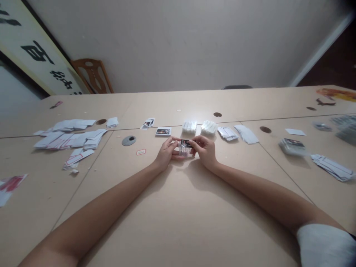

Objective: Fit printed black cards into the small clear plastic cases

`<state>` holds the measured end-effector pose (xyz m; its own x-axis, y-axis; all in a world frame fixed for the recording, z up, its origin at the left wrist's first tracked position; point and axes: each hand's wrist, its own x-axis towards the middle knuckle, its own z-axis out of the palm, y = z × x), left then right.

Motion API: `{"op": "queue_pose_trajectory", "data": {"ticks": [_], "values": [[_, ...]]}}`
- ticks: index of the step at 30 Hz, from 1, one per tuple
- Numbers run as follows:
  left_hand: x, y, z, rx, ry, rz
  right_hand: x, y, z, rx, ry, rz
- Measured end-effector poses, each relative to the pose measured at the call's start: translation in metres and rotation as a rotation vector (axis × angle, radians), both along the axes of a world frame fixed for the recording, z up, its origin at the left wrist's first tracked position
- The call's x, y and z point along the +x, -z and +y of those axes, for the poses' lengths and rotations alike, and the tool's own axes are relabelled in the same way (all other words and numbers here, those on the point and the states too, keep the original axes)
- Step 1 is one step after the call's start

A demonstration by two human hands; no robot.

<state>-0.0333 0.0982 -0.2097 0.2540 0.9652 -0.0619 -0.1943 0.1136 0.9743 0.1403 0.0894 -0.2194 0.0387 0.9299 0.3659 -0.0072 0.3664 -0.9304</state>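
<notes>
Between my two hands, above the middle of the table, is a small clear plastic sleeve (184, 150) with a dark picture card (185, 143) at its upper part. My left hand (167, 151) grips the sleeve by its left side, fingers curled beneath it. My right hand (205, 150) pinches the dark card at its upper right. Just beyond my hands stand two stacks of clear sleeves (189, 127), side by side. A stack of picture cards (163, 131) lies to the left of them, with a few loose picture cards (148, 123) farther left.
Piles of white cards (69, 139) cover the left of the table (178, 207). White slips (228, 133) lie right of the sleeves. Farther right are a stack of sleeved cards (293, 147) and more slips (332, 167). A grey cap (129, 140) and a red-edged label (141, 152) lie left of my hands.
</notes>
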Motion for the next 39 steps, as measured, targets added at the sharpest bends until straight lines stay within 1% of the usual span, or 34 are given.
{"op": "queue_pose_trajectory", "data": {"ticks": [3, 7, 17, 26, 39], "values": [[0.0000, -0.0014, -0.0005, 0.000, 0.007, -0.002, -0.0002, -0.0004, 0.0005, -0.017, -0.012, -0.027], [-0.0006, -0.0017, -0.0016, 0.006, 0.021, -0.009, -0.0004, -0.0020, 0.0005, -0.017, 0.019, -0.072], [-0.0018, -0.0015, -0.0026, 0.028, 0.053, -0.010, -0.0001, -0.0015, -0.0003, -0.026, 0.027, -0.093], [-0.0014, 0.0019, -0.0017, 0.057, 0.032, 0.023, -0.0016, 0.0003, 0.0001, -0.016, 0.025, -0.083], [0.0011, 0.0013, -0.0023, 0.065, 0.015, 0.035, -0.0010, 0.0014, 0.0015, 0.003, 0.022, -0.106]]}}
